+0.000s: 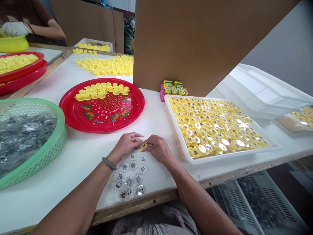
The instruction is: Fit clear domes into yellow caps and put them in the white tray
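Between the fingertips of both hands is a small yellow plastic piece (143,146) with a printed round face. My left hand (127,145), with a beaded bracelet at the wrist, pinches it from the left. From the other side my right hand (157,148) grips it too. Just below the hands, several clear round discs (128,182) with printed animal pictures lie on the white table. Beyond them stands a red round tray (102,129) with yellow pieces (97,90) along its far side. To the right, a white tray (179,143) is filled with rows of yellow pieces bearing printed discs.
A green basket (62,130) of clear discs stands at left. Small yellow-green boxes (174,88) sit by a cardboard panel (186,42). Loose yellow pieces (112,65) lie farther back. A co-worker's gloved hand (16,29) is at a yellow bowl (14,44). Crates (234,199) stand below the table edge.
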Demonstrator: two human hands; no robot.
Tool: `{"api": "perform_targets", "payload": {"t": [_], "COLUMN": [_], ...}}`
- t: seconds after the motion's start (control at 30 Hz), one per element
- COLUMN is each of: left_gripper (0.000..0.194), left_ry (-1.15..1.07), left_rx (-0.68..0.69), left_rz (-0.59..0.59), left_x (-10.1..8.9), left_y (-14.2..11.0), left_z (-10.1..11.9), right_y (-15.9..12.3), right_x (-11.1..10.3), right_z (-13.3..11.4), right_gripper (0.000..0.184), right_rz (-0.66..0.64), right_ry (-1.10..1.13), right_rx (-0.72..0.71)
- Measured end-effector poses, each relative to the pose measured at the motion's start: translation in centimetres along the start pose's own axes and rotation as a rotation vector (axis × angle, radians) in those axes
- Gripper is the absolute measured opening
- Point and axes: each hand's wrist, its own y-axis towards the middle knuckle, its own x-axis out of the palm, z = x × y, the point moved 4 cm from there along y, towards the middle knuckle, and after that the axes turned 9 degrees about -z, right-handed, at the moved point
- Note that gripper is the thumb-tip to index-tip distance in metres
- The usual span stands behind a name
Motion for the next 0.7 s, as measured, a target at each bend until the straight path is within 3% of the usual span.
{"api": "perform_targets", "payload": {"t": [0.23,0.53,0.7], "left_gripper": [0.048,0.043,0.045], "left_ry": [0.054,0.034,0.205], "left_rx": [0.006,-0.010,-0.008], "left_rz": [0.055,0.085,0.094], "left_x": [0.0,0.0,-0.1], "left_y": [0.2,0.3,-0.1], "left_z": [-0.5,-1.2,-0.5], "right_y": [-0.4,-0.3,-0.8], "right_x": [0.1,0.2,0.3], "right_z": [0.1,-0.2,-0.6], "right_gripper": [0.031,0.010,0.010], "right_rz": [-0.066,-0.049,-0.035], "right_ry": [-0.014,-0.035,-0.043], "right_rx": [0.032,0.031,0.038]}}
